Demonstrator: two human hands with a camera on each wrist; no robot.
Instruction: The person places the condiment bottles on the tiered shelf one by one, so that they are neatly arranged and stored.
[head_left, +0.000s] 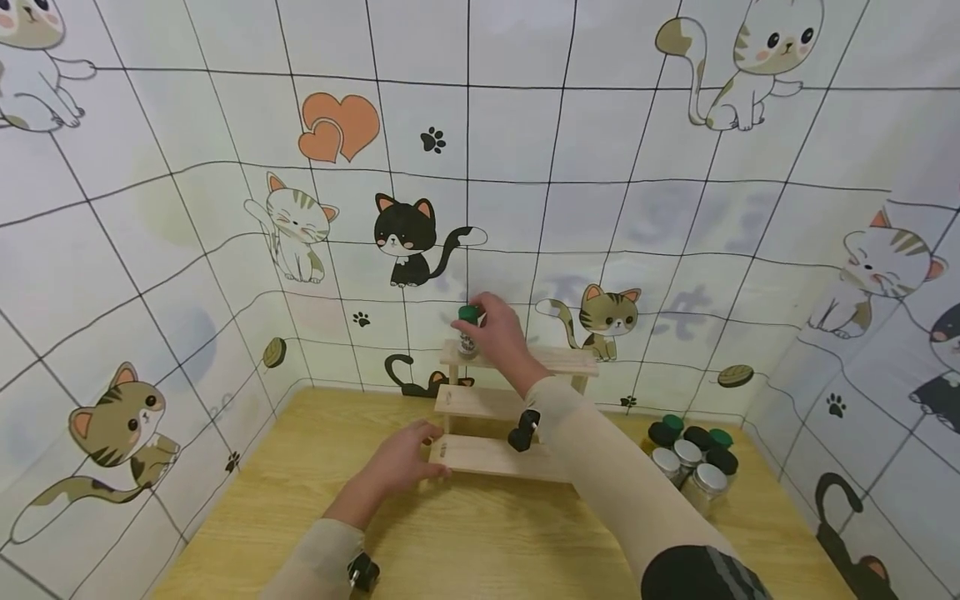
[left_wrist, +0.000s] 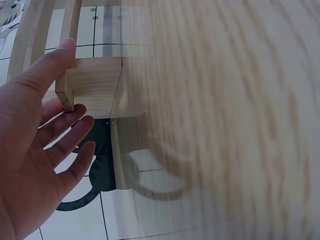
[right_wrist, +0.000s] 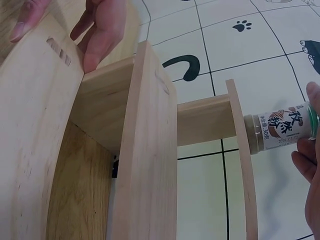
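A three-tier wooden shelf rack [head_left: 491, 457] stands on the table near the back wall. My left hand [head_left: 401, 458] holds the left end of its lowest tier; in the left wrist view the thumb and fingers [left_wrist: 79, 131] lie on either side of a wooden piece. At the rack's top tier [right_wrist: 245, 165], my right hand [head_left: 502, 333] pinches the green lid of a small spice jar [head_left: 468, 343]. The label on this jar [right_wrist: 282, 129], seen in the right wrist view, reads cumin powder. Its base meets the left end of the top board, and it stands upright.
Several jars [head_left: 708, 482] with silver, black and green lids are grouped on the table's right side. A cat-patterned sheet [head_left: 510, 133] hangs behind and along both sides of the wooden table [head_left: 465, 533]. The lower two tiers step forward below the top one.
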